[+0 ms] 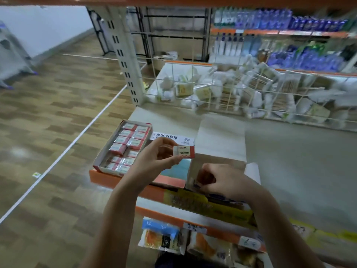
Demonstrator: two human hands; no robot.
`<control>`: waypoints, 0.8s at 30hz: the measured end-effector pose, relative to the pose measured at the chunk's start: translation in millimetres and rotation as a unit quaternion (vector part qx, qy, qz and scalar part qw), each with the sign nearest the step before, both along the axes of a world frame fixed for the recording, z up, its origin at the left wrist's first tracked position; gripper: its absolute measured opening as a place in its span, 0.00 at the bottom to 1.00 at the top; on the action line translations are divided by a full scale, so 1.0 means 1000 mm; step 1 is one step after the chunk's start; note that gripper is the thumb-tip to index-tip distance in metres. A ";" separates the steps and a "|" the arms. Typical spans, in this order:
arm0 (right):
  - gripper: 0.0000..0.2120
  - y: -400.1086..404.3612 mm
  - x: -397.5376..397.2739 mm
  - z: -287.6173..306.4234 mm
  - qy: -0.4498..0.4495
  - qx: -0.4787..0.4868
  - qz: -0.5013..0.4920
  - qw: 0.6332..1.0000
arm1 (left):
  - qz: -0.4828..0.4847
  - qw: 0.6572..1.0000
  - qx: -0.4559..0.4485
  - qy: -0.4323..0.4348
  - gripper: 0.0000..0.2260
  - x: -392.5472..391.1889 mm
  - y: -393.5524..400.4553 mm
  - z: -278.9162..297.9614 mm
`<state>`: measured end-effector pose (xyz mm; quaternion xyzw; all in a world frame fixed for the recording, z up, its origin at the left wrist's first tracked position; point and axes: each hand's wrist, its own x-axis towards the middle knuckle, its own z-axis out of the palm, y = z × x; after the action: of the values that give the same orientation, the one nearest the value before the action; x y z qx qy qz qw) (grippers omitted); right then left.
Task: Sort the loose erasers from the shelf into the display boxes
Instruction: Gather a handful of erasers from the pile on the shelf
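While the left hand [156,155] pinches a white-and-red 2B eraser [184,151] beside the red-rimmed cardboard display box [123,147], the right hand [222,180] curls around something small I cannot make out.

Wood-pattern floor [58,117], white wall [48,26]

- The light is soft, even and rather dim, and cool in tone; I see no hard shadows around my left hand [154,157].
- The eraser [184,151] I pinch there is sharp enough to read "2B".
- Beyond my hands, the wire basket [231,89] and the bottles [280,20] smear with blur.
- A pale sheen lies on the floor [48,113] to my left.
- Straight lines bow toward the edges.
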<state>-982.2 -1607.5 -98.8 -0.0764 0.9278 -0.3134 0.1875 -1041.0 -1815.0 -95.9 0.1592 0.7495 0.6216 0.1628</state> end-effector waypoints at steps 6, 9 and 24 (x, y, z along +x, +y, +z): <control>0.06 -0.007 -0.001 0.004 -0.023 0.018 -0.014 0.999 | -0.042 0.999 0.002 -0.004 0.17 -0.013 -0.005 -0.003; 0.03 -0.009 -0.001 0.005 -0.033 0.024 -0.023 0.999 | -0.051 0.999 -0.003 -0.007 0.17 -0.017 -0.009 -0.005; 0.04 -0.013 -0.013 0.022 0.016 0.058 -0.041 0.997 | -0.072 0.994 -0.068 0.038 0.11 -0.029 -0.035 0.005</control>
<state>-995.5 -1620.0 -76.8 -0.0323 0.9495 -0.2657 0.1639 -1069.5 -1849.5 -90.9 0.2248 0.7822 0.5496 0.1886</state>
